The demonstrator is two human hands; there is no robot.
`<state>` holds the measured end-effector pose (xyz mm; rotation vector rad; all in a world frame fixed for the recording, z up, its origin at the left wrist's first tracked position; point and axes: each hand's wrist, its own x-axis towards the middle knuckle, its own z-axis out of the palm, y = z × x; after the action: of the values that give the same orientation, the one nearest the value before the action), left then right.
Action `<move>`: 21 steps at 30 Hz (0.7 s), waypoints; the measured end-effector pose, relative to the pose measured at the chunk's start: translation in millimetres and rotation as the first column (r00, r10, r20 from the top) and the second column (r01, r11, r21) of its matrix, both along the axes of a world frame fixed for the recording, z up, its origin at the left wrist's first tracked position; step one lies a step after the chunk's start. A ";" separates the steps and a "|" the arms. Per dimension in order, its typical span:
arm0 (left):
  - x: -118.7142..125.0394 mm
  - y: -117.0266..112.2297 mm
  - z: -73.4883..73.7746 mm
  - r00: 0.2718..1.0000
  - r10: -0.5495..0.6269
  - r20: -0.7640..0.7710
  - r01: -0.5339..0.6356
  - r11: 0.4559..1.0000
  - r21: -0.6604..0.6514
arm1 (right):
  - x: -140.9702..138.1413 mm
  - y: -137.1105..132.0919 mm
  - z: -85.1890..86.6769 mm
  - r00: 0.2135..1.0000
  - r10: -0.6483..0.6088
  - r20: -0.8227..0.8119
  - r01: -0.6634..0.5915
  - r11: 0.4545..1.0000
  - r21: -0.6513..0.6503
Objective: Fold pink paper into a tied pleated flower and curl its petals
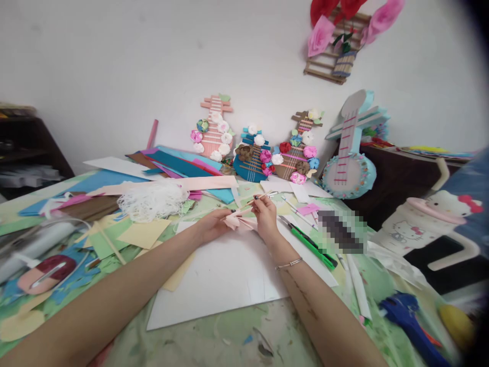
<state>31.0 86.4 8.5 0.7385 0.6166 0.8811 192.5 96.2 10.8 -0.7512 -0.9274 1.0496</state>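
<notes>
My left hand [213, 224] is closed around a small pale pink paper piece [239, 221], held just above a large white sheet [225, 278] on the table. My right hand [265, 216] pinches a thin stick-like tool [262, 197] whose tip points toward the pink piece. The two hands nearly touch over the far edge of the white sheet. A thin bracelet circles my right wrist.
A tangle of white string [153, 200] and coloured paper sheets [171, 165] lie left and behind. Green-handled tools [311, 244] rest at the right. Several guitar-shaped paper crafts [254, 158] lean on the wall. A blue glue gun [405, 313] lies near right.
</notes>
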 end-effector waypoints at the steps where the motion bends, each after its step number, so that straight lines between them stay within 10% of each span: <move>1: 0.1 -2.5 2.0 1.000 0.000 -0.005 0.000 1.000 -0.004 | -0.7 -0.6 2.4 1.000 -0.010 -0.004 0.010 1.000 0.007; 14: -11.2 -47.3 27.5 0.997 -0.037 0.065 0.036 0.999 0.019 | -11.1 -27.5 46.9 0.996 0.004 -0.084 0.002 0.997 0.072; 21: -31.3 -70.7 26.6 0.993 -0.111 0.046 0.105 0.989 0.105 | -25.4 -50.9 42.0 0.990 0.143 0.004 -0.143 0.989 -0.025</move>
<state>-0.3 15.7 35.2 0.8313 0.4834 0.8338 167.1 45.4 52.8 -0.7164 -0.9866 1.1862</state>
